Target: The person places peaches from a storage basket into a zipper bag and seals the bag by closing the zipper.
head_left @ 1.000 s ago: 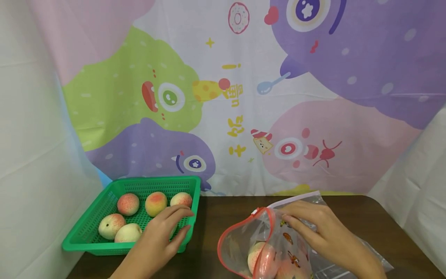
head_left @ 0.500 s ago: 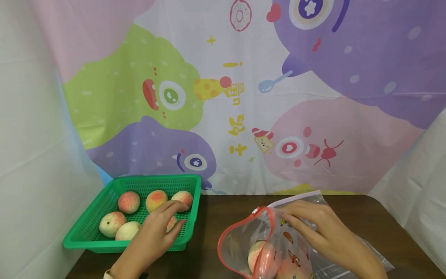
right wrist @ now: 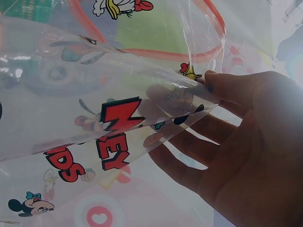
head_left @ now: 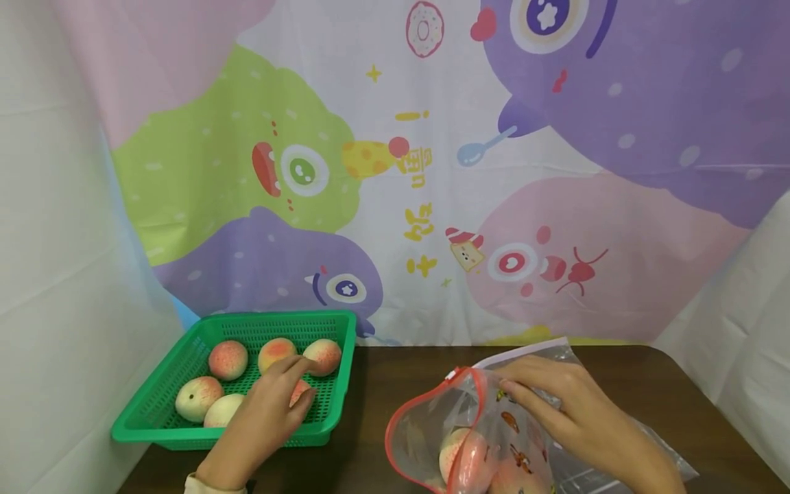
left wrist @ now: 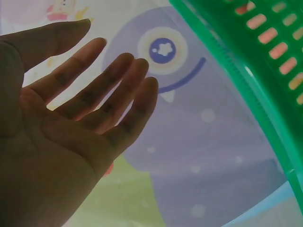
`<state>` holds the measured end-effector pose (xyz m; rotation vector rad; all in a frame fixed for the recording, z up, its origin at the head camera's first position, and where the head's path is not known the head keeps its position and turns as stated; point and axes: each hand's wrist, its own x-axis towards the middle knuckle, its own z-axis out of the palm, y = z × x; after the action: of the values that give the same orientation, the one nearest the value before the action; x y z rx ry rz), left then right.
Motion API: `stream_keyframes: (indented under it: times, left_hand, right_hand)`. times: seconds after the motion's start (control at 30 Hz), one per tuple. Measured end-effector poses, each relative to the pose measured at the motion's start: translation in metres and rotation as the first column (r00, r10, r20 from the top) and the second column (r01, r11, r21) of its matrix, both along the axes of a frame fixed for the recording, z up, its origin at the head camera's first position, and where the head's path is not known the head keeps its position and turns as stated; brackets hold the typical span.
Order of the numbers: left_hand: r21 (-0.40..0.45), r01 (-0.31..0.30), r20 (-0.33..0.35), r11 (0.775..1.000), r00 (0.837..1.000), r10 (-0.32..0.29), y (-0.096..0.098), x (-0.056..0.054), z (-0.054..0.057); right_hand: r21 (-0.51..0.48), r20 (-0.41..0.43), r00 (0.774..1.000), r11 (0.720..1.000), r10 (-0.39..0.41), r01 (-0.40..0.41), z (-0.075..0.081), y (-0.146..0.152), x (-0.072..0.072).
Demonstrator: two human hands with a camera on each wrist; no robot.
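Note:
My left hand is over the right part of a green plastic basket, its fingers loosely bent beside a peach that it partly covers. In the left wrist view nothing lies between the spread fingers and thumb of the left hand. With thumb and fingers, my right hand pinches the side of a clear slider bag with a red zip edge and cartoon prints. The bag's mouth gapes to the left, and peaches show inside. The right wrist view has the right hand pinching the clear film.
Several more peaches lie spread in the basket. Another clear bag with a pale zip edge lies flat under my right arm on the dark wooden table. A cartoon-printed cloth hangs behind, with white cloth at both sides.
My left hand has drawn left and back within the basket, its fingers bending in, so the far-right peach shows more. The right hand and the bag have stayed in place.

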<state>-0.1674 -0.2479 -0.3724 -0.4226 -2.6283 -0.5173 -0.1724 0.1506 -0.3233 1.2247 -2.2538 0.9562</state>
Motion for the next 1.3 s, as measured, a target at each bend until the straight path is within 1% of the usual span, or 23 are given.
stream_keyframes:
  times: [0.1,0.2,0.33,0.5,0.87,1.03,1.2,1.3]
  left_hand:
    - [-0.018,-0.025,0.047,1.0,0.999,0.025,-0.003,-0.002,-0.002]
    - [-0.03,-0.03,0.07,0.999,0.997,0.032,-0.006,-0.005,-0.005]
    - [-0.053,-0.027,0.058,0.998,0.998,0.03,-0.008,-0.009,-0.012]
    - [-0.08,-0.02,0.036,0.997,0.999,0.023,-0.01,-0.012,-0.019]
    - [-0.079,-0.009,0.06,0.997,0.998,0.013,-0.014,-0.014,-0.023]
    - [-0.07,-0.015,0.097,0.997,0.995,0.021,-0.016,-0.016,-0.025]
    - [-0.058,-0.04,0.16,0.998,0.986,0.049,-0.019,-0.018,-0.028]
    - [-0.049,-0.042,0.199,0.998,0.979,0.051,-0.021,-0.02,-0.031]
  right_hand:
    - [0.009,-0.011,1.0,1.0,0.015,-0.015,0.001,0.0,0.0]
    - [0.022,-0.006,1.0,0.999,0.027,-0.027,0.002,-0.001,0.002]
    - [0.036,0.018,1.0,0.999,0.022,-0.023,0.003,-0.002,0.004]
    - [0.05,0.017,0.999,0.998,0.028,-0.029,0.004,-0.003,0.005]
    - [0.052,0.025,0.999,0.998,0.038,-0.04,0.005,-0.003,0.006]
    - [0.05,0.028,0.999,0.998,0.024,-0.026,0.005,-0.002,0.006]
    - [0.056,0.024,1.0,0.998,0.018,-0.019,0.005,-0.002,0.005]
    - [0.057,0.024,0.999,0.998,0.025,-0.027,0.005,-0.002,0.005]
